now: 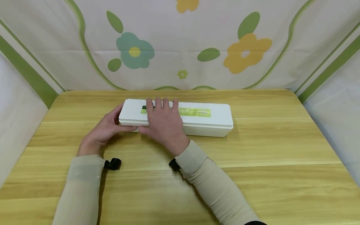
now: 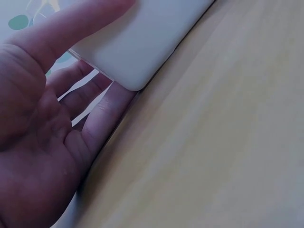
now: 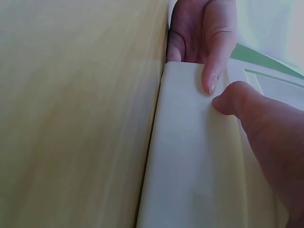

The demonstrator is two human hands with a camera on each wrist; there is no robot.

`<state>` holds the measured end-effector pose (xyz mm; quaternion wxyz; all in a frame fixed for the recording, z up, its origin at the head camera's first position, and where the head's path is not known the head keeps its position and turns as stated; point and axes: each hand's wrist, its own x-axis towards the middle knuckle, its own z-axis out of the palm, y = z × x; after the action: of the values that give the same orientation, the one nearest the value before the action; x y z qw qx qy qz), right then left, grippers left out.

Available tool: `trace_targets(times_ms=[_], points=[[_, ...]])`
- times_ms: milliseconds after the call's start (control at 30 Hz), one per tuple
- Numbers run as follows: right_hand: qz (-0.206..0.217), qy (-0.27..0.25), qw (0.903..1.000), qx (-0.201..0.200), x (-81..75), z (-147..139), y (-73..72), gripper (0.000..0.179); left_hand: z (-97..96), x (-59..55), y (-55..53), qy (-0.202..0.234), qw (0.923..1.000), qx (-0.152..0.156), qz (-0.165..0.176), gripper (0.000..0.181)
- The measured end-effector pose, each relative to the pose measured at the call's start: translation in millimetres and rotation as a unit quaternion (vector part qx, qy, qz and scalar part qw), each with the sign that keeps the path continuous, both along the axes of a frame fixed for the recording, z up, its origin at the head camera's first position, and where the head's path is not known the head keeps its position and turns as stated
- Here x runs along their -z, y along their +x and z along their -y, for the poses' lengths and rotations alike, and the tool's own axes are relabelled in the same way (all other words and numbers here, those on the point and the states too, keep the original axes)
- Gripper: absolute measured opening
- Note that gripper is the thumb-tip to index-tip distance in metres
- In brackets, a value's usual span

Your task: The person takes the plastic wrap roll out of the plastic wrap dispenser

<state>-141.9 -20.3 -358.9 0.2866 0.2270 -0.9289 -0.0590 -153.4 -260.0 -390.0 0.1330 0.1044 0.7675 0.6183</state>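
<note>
- Two beige fabric sleeves reach in from the near side, the left sleeve fairly straight and the right sleeve slanting inward; a small black wrist device sits by each cuff, the left device and the right device.
- Beneath them spreads a light yellow-brown tabletop with wood grain.
- The right hand clasps the box across its top, left of its middle: the fingers lie side by side over the lid to its far edge, and the thumb is at the front side.
- The left hand grips the box's left end, with its thumb along the front and its other fingers round the end; the two thumb tips come close together.
- The long, white, rectangular box lies on the far part of the tabletop, its length running left to right, with its matching white lid on.
- On the lid is a narrow light-green printed label, dark green near its left end; the right hand covers its middle.
- Behind the tabletop hangs a whitish cloth backdrop with green bands, green leaves, a teal flower and an orange flower.
</note>
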Motion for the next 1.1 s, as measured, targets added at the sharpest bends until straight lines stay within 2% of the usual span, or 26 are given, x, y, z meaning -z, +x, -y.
trace_targets(times_ms=[233,400,667,1100], points=[[-0.019,-0.004,0.9998,-0.009,2.9,-2.0,-3.2,0.081,-1.5,1.7,0.3,-0.002,0.9999,-0.010,-0.002,0.096],[-0.025,-0.009,0.9995,-0.019,2.7,-2.9,-4.1,0.084,-1.1,2.2,0.5,-0.007,0.9999,-0.005,-0.011,0.098],[-0.012,-0.011,0.9997,-0.021,-2.2,-6.2,-3.3,0.094,-1.4,2.3,-0.1,-0.021,0.9997,-0.004,-0.014,0.095],[0.015,-0.023,0.9984,-0.050,-5.6,-9.6,-2.2,0.088,-1.7,1.7,1.7,-0.035,0.9993,-0.015,0.004,0.095]])
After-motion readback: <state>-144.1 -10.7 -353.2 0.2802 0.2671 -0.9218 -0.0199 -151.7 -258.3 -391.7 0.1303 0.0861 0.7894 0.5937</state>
